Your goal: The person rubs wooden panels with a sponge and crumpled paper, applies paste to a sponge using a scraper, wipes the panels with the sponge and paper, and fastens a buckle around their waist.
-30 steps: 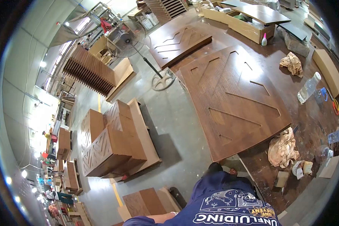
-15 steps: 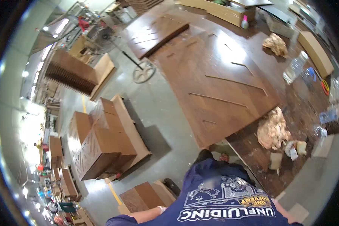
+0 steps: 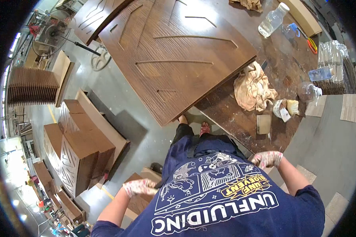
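My left hand [image 3: 140, 187], in a patterned glove, is at the left side of my navy printed shirt [image 3: 213, 193]. Its fingers are pressed together, with their tips at the cloth. On the other side my right hand [image 3: 268, 158], gloved alike, has curled fingers close to the shirt's edge; what they hold, if anything, is hidden. Ahead of me a brown wooden panel [image 3: 186, 51] with grooved slanting lines lies on the worktable [image 3: 221, 108], one corner jutting over its edge. Neither hand touches the panel.
On the worktable are a crumpled cloth [image 3: 253, 89], a clear bottle [image 3: 273, 19], scissors [image 3: 311, 44], a block [image 3: 264, 124] and a small white container [image 3: 281, 110]. Stacked brown boxes [image 3: 83, 146] stand at left on the floor, near a pedestal fan [image 3: 53, 33].
The view has tilted down and shifted, so the panel and table sit higher and further left. Both gloved hands have come up into sight at the shirt's sides.
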Demonstrator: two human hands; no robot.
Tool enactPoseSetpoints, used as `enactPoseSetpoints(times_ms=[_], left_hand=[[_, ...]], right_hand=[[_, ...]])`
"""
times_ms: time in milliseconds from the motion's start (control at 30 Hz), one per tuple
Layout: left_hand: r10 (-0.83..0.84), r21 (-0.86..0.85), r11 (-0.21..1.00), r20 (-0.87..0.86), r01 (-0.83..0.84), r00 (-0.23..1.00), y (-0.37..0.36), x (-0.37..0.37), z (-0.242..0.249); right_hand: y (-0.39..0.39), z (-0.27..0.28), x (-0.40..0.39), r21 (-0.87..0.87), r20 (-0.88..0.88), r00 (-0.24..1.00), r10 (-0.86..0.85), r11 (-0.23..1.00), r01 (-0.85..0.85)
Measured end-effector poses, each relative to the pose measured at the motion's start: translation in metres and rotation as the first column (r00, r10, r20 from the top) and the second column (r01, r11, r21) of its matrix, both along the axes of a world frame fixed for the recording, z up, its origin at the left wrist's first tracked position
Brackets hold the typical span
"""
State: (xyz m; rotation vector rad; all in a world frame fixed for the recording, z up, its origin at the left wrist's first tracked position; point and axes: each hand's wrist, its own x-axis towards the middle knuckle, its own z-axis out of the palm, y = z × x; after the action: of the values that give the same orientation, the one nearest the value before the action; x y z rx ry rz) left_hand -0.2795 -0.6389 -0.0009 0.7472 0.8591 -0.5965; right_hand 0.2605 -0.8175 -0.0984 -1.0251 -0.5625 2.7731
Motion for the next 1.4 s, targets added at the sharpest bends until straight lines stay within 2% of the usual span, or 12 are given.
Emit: enactPoseSetpoints(times_ms=[67, 100, 133, 200, 400, 567, 633, 833, 967, 1067, 1200, 1400], left_hand=[[0.021, -0.014, 1.000, -0.037, -0.021, 0.999, 0.017, 0.015, 0.001], [0.027, 0.223, 0.973, 0.129, -0.056, 0.991, 0.018, 0.024, -0.001], [0.141, 0.139, 0.968, 0.386, -0.208, 0.912, 0.023, 0.013, -0.028], [0.046, 0.206, 0.978, 0.002, -0.045, 0.999, 0.034, 0.060, 0.001], [0.381, 0.232, 0.873, 0.225, -0.429, 0.897, 0.032, 0.111, 0.003], [0.090, 0.496, 0.856, 0.137, -0.147, 0.987, 0.044, 0.158, 0.013], [0.226, 0.362, 0.890, 0.181, -0.278, 0.957, 0.044, 0.173, 0.024], [0.223, 0.399, 0.861, 0.265, -0.317, 0.938, 0.038, 0.174, 0.005], [0.235, 0.344, 0.902, 0.117, -0.262, 0.965, 0.043, 0.178, 0.009], [0.258, 0.375, 0.849, 0.319, -0.372, 0.912, 0.033, 0.183, -0.007], [0.452, 0.151, 0.855, 0.253, -0.496, 0.856, 0.036, 0.189, 0.007], [0.513, 0.145, 0.815, 0.267, -0.561, 0.816, 0.033, 0.190, -0.008]], right_hand=[[0.004, -0.009, 0.005, -0.089, 0.028, 0.960, -0.278, 0.956, 0.279], [0.035, 0.034, -0.013, -0.158, 0.276, 0.901, -0.333, 0.909, 0.385], [0.052, 0.032, -0.022, 0.003, 0.283, 0.923, -0.260, 0.963, 0.270], [0.079, 0.048, -0.040, 0.083, 0.162, 0.929, -0.332, 0.943, 0.322], [0.123, 0.053, -0.063, 0.344, -0.053, 0.980, -0.194, 0.917, 0.200], [0.106, 0.044, -0.063, 0.152, -0.082, 0.876, -0.476, 0.862, 0.483], [0.103, 0.043, -0.058, 0.104, -0.114, 0.866, -0.486, 0.861, 0.497], [0.097, 0.041, -0.061, 0.336, -0.199, 0.875, -0.442, 0.808, 0.485], [0.114, 0.078, -0.071, 0.410, -0.054, 0.892, -0.449, 0.804, 0.430], [0.132, 0.098, -0.088, 0.574, 0.293, 0.877, -0.381, 0.804, 0.157], [0.145, 0.103, -0.104, 0.724, 0.274, 0.872, -0.405, 0.684, 0.090], [0.155, 0.094, -0.110, 0.805, 0.320, 0.859, -0.399, 0.593, -0.025]])
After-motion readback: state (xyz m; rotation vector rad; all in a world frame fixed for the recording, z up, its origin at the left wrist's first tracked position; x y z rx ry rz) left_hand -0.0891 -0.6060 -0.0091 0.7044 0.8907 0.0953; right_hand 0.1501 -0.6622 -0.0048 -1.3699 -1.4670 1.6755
